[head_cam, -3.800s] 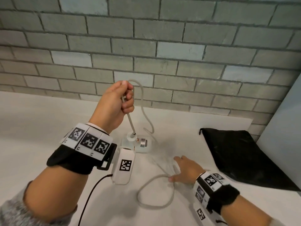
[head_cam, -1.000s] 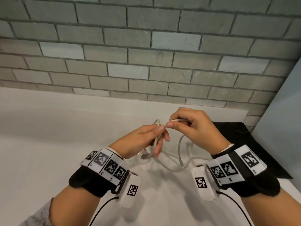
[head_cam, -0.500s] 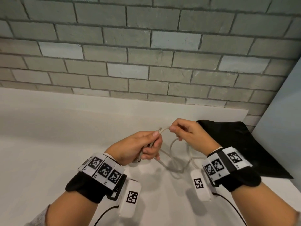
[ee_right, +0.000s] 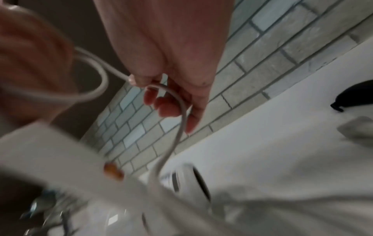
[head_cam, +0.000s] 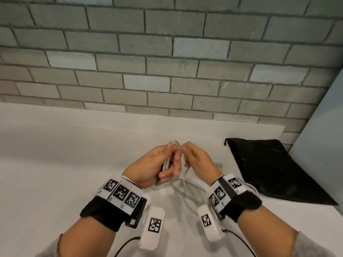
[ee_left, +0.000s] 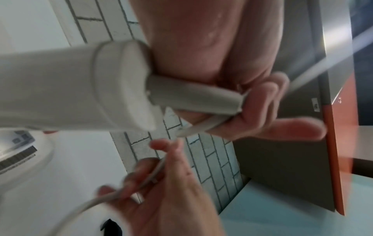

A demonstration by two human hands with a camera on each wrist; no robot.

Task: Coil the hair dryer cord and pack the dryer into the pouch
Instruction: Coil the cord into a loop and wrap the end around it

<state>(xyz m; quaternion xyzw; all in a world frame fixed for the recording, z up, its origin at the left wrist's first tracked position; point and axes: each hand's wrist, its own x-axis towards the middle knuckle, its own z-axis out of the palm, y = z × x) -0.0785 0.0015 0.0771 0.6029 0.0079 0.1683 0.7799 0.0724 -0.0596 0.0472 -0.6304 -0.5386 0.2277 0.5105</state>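
Grey brick wall [head_cam: 167, 71] behind white counter [head_cam: 55, 154].

Head view: left hand [head_cam: 157, 167] grips gathered cord [head_cam: 185, 190] loops at centre; right hand [head_cam: 196, 160] touching it, pinching next strand. Slack hangs to counter between wrists. Black pouch [head_cam: 269, 169] lies flat at far right, apart from hands.

Left wrist view: left fingers [ee_left: 262, 102] curl round cord's stiff sleeve at dryer [ee_left: 70, 89] handle end; dryer thus lifted or propped, cannot tell which.

Right wrist view: right fingertips [ee_right: 161, 102] pinch cord.

Risk, as judged: loops spring loose if left grip relaxes; slack may tangle.

Grey brick wall [head_cam: 167, 62], white countertop [head_cam: 55, 154]; perhaps a pale side panel [head_cam: 326, 127]
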